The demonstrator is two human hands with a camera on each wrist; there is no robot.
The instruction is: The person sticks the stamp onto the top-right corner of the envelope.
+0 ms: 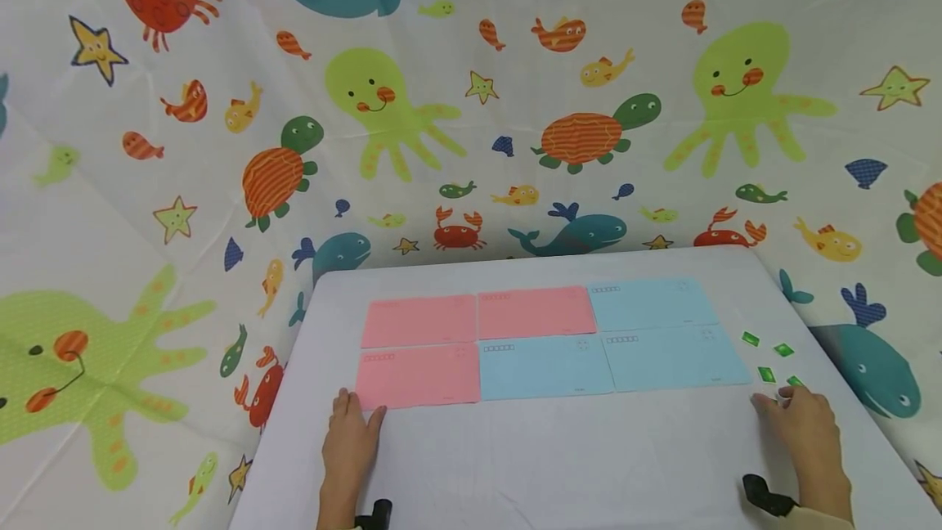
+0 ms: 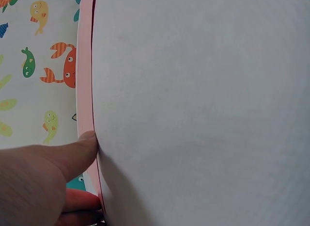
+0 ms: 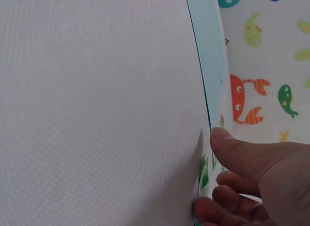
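My left hand [image 1: 348, 444] rests on the white table at the lower left corner of a pink envelope [image 1: 418, 375]. Its fingers lie fairly straight and hold nothing; in the left wrist view the thumb touches the table beside the pink edge [image 2: 86, 75]. At the right side, my right hand [image 1: 805, 432] has its fingers bent on the tabletop beside small green cards [image 1: 766, 375]. In the right wrist view, a gap shows between thumb and fingers, with a green piece [image 3: 204, 173] partly hidden there. Nearby lies a blue envelope [image 1: 677, 358].
Three pink and three blue envelopes form two rows across the table; a pink one [image 1: 536, 312] and a blue one [image 1: 545, 368] lie mid-row. Several green cards are scattered at the right. A cloth [image 1: 412, 211] printed with sea animals hangs behind the white table [image 1: 559, 464].
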